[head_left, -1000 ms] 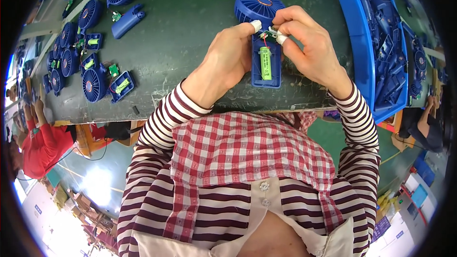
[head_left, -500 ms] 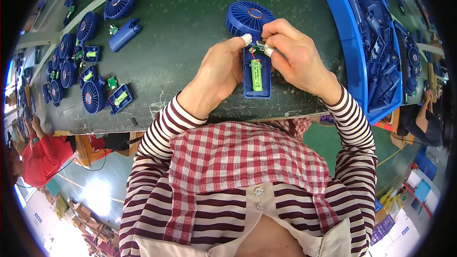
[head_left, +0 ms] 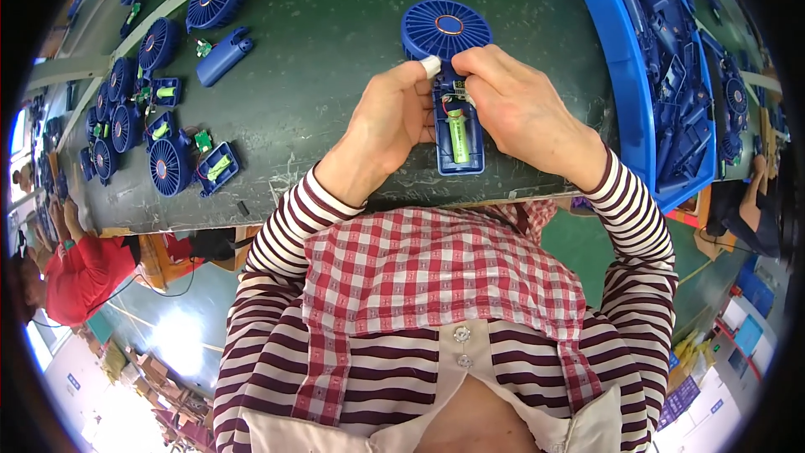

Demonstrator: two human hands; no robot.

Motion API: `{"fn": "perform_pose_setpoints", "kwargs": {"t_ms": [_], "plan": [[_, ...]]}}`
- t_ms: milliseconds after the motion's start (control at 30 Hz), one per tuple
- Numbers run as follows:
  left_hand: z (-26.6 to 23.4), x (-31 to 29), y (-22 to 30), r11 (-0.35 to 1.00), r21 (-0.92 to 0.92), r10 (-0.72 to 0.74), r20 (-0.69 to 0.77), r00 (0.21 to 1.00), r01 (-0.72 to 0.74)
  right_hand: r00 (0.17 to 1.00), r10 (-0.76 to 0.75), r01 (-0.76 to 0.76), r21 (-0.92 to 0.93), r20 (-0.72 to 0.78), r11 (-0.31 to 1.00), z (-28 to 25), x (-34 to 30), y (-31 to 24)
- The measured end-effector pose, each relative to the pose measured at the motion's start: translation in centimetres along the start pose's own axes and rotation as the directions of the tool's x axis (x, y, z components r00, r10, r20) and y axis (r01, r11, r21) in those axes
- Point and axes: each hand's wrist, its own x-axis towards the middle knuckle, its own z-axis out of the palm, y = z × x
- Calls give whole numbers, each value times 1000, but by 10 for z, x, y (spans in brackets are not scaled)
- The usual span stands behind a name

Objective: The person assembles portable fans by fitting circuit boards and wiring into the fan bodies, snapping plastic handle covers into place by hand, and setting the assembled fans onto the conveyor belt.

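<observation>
Along the counter's [head_left: 335,25] left edge lay a row of blue fan halves [head_left: 172,166]. A blue bin [head_left: 637,92] of dark blue parts [head_left: 683,117] stood at its right edge.

Hands [head_left: 457,109] and fan [head_left: 453,84] slightly further forward.

left hand [head_left: 394,122]: fingers curled, thumb tip taped | right hand [head_left: 520,109]: fingers pinched | both wrists close together
</observation>
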Motion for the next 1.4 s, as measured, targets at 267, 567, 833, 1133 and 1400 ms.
{"fn": "perform_pose_setpoints", "kwargs": {"t_ms": [267,567,833,1133,1400], "plan": [[-12,1,-10,990,117,64,82,995,-73,998,-25,29,-82,49,996,7,2,-5],[-11,4,-9,983,159,86,36,996,-91,997,-37,42,-70,61,997,6,8,-2],[-9,2,-24,973,201,102,74,992,-116,999,-42,43,-85,14,995,4,-6,-9],[-6,4,-25,986,143,94,-13,995,-91,996,68,-74,-98,-61,992,16,-13,-4],[-7,12,-16,990,138,28,55,998,-35,990,119,-120,2,-73,993,25,-15,12]]}}
